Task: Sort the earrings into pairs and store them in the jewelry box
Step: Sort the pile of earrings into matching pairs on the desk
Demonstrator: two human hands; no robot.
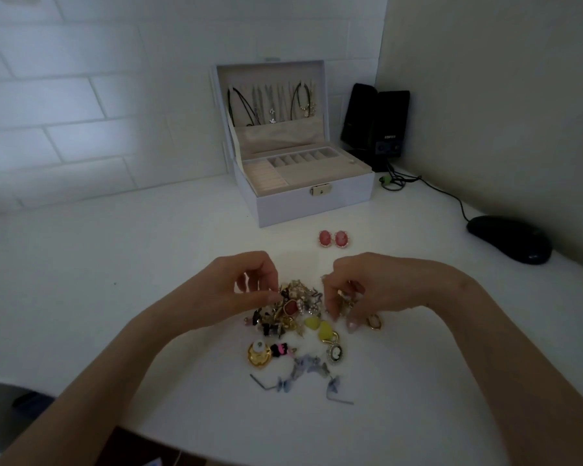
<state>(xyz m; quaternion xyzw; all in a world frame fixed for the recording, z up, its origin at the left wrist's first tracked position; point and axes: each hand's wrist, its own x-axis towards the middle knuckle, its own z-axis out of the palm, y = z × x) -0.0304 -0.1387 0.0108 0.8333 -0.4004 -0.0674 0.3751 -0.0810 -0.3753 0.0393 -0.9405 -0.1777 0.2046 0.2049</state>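
Working the tangled pile of earrings (pixel 293 307) with both hands at once, low over the white table (pixel 115 264). Bringing the left hand (pixel 249 285) in at the pile's upper-left rim, fingers curled, thumb and forefinger tips drawn close together right at the jewellery; not possible to tell whether pinching a piece or only nudging one. Curling the right hand (pixel 360 287) over the pile's right side and pinching what looks like a small gold earring (pixel 345 299) among the fingertips. Hunting, at a guess, for its partner. Eyeing a likely candidate: a gold hoop (pixel 374 321) lying on the table just beside the right fingertips, on the outer side, away from the heap and well across from the left hand. Making that a right-hand job, then, just a short reach outward. Noting one pink oval pair (pixel 333 238) already set side by side, touching, beyond both hands and a little nearer the right one, between the pile and the jewelry box (pixel 313 205). Finding that box straight ahead at the back of the table, lid up, tray compartments showing nothing that reads as an earring from here. Judging the sort as barely started, with two yellow hearts (pixel 318 326) and plenty more lying loose nearer the body.
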